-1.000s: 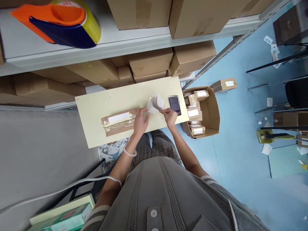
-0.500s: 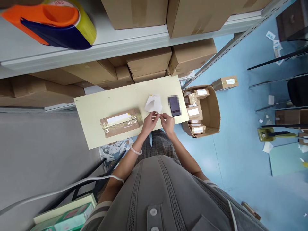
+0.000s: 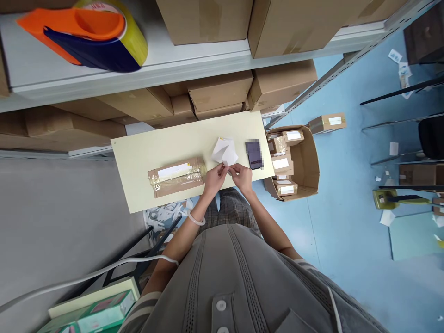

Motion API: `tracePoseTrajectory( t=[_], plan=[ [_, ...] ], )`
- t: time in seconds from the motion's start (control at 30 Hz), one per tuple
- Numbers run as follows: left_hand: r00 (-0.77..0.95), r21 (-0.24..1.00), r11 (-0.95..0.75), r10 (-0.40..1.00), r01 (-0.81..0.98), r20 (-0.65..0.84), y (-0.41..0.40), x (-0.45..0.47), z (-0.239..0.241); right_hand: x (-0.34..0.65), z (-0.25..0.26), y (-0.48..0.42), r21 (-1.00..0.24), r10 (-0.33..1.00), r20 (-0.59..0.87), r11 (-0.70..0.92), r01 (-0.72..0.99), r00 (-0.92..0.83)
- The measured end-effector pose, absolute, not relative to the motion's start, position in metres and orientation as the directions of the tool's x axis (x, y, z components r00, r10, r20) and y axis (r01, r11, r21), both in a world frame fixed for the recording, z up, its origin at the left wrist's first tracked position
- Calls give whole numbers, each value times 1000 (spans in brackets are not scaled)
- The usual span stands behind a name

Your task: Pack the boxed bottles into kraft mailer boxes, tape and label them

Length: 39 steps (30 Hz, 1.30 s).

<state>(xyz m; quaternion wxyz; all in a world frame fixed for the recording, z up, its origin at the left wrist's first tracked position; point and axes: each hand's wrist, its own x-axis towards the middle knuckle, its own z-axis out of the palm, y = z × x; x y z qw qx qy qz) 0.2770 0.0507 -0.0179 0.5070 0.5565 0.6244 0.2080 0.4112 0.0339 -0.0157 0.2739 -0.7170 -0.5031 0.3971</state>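
Both my hands meet at the near edge of a cream tabletop [image 3: 138,152]. My left hand [image 3: 215,178] and my right hand [image 3: 242,176] each pinch the near end of a folded white paper sheet [image 3: 225,150], fingertips almost touching. The sheet rises away from the fingers, with a small yellow mark at its far corner. To the left of my left hand lies a taped brown cardboard parcel [image 3: 176,177] with a white label. A dark phone [image 3: 254,153], partly pixelated, rests right of the paper.
Shelving with cardboard boxes [image 3: 222,90] stands behind the table, an orange and blue container [image 3: 100,39] on its upper shelf. Right of the table, a large open carton [image 3: 308,162] holds several small labelled boxes. A white cable [image 3: 86,276] runs past my left arm.
The white paper has bent and shifted, its folded flap now leaning further right. My hands stay pinched together at nearly the same spot. The whole view has shifted slightly.
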Motion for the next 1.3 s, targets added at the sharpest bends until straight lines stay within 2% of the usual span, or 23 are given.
tracePoseTrajectory(
  t=[0.2, 0.5, 0.63, 0.77, 0.93, 1.07, 1.2, 1.3],
  plan=[
    [122, 842, 319, 906, 434, -406, 50, 277, -16, 409, -10, 35, -812, 936, -300, -352, 465, 184],
    [79, 832, 366, 897, 417, -434, 49, 277, -5, 407, -13, 33, -767, 937, -265, -348, 539, 227],
    [86, 836, 510, 841, 201, -534, 49, 277, -6, 406, -16, 29, -724, 950, -249, -312, 616, 189],
    [78, 726, 684, 730, -72, -679, 50, 274, -9, 403, -12, 24, -662, 962, -254, -247, 708, 99],
    [87, 680, 709, 701, -188, -708, 50, 269, -13, 399, 2, 19, -709, 976, -212, -190, 679, 51],
    [99, 732, 664, 747, -152, -658, 47, 267, -20, 404, 2, 21, -779, 986, -163, -146, 609, 28],
    [84, 845, 532, 841, 57, -535, 42, 264, -32, 416, -15, 37, -767, 993, -103, -117, 631, 59],
    [76, 876, 441, 884, 198, -462, 38, 261, -41, 425, -29, 55, -746, 997, -80, -71, 662, 18]
  ],
)
